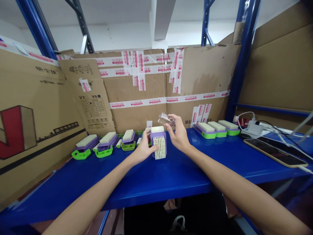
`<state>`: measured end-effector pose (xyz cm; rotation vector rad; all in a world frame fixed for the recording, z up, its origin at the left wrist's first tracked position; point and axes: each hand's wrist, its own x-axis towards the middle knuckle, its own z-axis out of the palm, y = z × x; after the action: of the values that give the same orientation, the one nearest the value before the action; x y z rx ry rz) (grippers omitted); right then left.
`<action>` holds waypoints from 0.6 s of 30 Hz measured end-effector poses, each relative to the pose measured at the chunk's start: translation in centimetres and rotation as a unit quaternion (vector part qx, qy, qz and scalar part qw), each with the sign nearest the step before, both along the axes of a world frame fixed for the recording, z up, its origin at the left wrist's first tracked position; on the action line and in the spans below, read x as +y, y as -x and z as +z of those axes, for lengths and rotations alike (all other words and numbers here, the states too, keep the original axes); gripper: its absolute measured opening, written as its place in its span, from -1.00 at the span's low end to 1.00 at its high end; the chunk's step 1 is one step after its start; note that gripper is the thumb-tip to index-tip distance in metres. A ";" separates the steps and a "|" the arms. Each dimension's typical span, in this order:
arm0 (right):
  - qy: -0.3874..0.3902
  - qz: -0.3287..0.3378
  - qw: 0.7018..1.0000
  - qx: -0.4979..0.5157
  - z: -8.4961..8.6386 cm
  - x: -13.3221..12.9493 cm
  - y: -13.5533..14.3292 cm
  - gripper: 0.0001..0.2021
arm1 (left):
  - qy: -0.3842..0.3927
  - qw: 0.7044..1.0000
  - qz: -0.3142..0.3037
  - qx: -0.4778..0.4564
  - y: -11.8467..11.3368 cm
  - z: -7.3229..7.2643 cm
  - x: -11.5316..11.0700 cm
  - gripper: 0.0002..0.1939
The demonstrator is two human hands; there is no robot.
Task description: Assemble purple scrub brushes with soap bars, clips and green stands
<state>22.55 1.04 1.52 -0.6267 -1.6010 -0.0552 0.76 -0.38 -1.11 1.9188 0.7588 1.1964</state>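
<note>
Near the middle of the blue shelf, my left hand (144,149) grips a purple brush (159,147) from its left side, thumb against the pale bristles. The bristles face me, and a cream-coloured roller (157,129) lies across the brush's upper end. My right hand (178,133) pinches a clear plastic piece (163,119) just above and to the right of the roller. Whether the clear piece touches the brush cannot be made out.
Several purple and green brushes (107,138) stand at the left back of the blue shelf (171,176); more (216,126) are at the right back. A phone (275,152) and white cables lie at the right. Cardboard walls (139,114) enclose the back.
</note>
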 end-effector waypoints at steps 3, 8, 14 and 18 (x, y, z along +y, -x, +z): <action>0.001 0.006 1.000 -0.019 0.1 -0.3 0.0 -0.68 | -0.015 1.000 0.002 0.013 0.1 0.1 -0.2 -0.22; 0.010 0.049 0.999 -0.015 -0.2 -0.1 0.3 -0.61 | -0.032 0.999 -0.006 0.005 -0.1 0.4 -0.6 -0.36; 0.051 0.081 0.995 -0.042 -0.6 0.1 0.5 -0.65 | -0.064 0.998 0.002 -0.008 -0.4 1.0 -0.7 -0.47; 0.055 0.081 0.993 -0.072 -0.6 -0.1 0.6 -0.65 | -0.055 0.998 -0.005 0.004 -0.2 1.1 -0.7 -0.44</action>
<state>21.96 0.92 0.91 -0.5871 -1.7996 0.1115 0.98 -1.08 0.01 2.0157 0.6989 1.2479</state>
